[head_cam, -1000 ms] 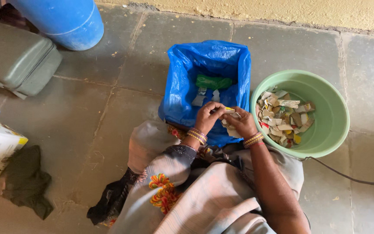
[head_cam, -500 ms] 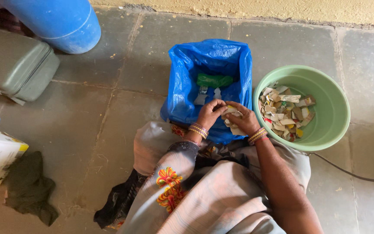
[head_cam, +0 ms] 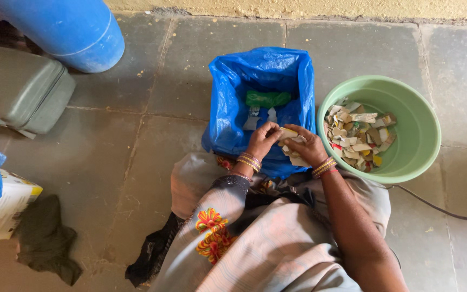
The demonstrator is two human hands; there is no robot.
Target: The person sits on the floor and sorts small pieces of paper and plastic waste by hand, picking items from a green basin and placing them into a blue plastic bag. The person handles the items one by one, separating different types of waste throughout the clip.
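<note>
Both hands are meeting right in front of the blue bag [head_cam: 233, 108]. The left hand [head_cam: 262, 141] and right hand [head_cam: 308, 147] are pinching one small pale scrap [head_cam: 287, 133], maybe card, lying sideways between them. The green bowl [head_cam: 422, 130] is sitting nearer the right hand.

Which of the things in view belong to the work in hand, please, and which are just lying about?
In use:
left hand and right hand, together holding pale paper scraps
blue bag
green basin of scraps

Lying about:
blue barrel
grey case
dark cloth
black cable
</note>
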